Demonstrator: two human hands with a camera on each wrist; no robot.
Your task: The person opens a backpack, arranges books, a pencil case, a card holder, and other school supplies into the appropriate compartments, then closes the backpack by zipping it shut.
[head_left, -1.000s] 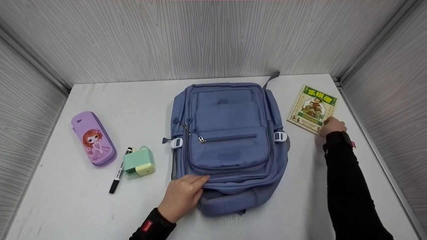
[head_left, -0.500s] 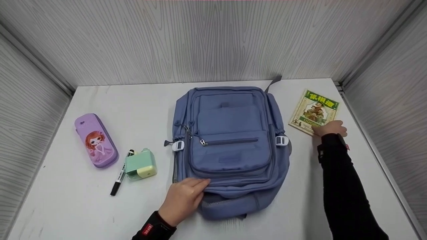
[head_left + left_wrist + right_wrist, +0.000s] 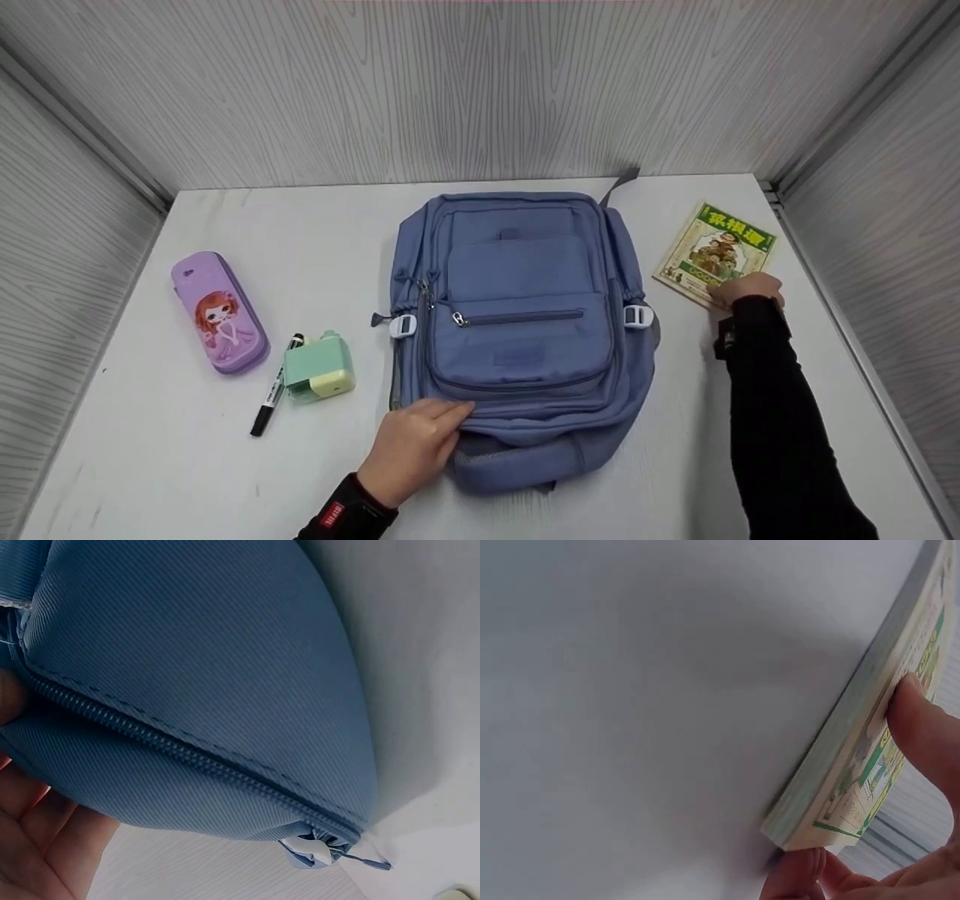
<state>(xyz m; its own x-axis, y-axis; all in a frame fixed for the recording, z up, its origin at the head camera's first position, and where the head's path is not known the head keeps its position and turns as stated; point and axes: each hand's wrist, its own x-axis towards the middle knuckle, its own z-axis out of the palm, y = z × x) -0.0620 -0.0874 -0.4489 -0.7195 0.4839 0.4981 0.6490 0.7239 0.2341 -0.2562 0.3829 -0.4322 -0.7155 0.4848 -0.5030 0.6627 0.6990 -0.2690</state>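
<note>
A blue backpack (image 3: pixel 517 337) lies front side up in the middle of the table. My left hand (image 3: pixel 412 450) grips its near edge. In the left wrist view, the thumb (image 3: pixel 9 697) is on the fabric by a long zipper (image 3: pixel 187 750), with the other fingers below. Over to the right is a paperback book (image 3: pixel 716 251) with a green and cream illustrated cover. My right hand (image 3: pixel 750 289) holds it by the near right corner. In the right wrist view, the thumb (image 3: pixel 919 727) presses on the cover and fingers curl at the corner underneath.
A purple pencil case (image 3: pixel 220 311) with a cartoon girl lies at the left on the white table (image 3: pixel 187 465). Beside it are a black-and-white marker (image 3: pixel 276 386) and a mint-and-yellow box-shaped item (image 3: pixel 319 365). Wood-grain panels (image 3: pixel 480 90) close in the back and sides.
The right hand has moved its hold along the book's near edge, and the book has turned slightly clockwise. The left hand keeps its place on the backpack. The head view has shifted a little.
</note>
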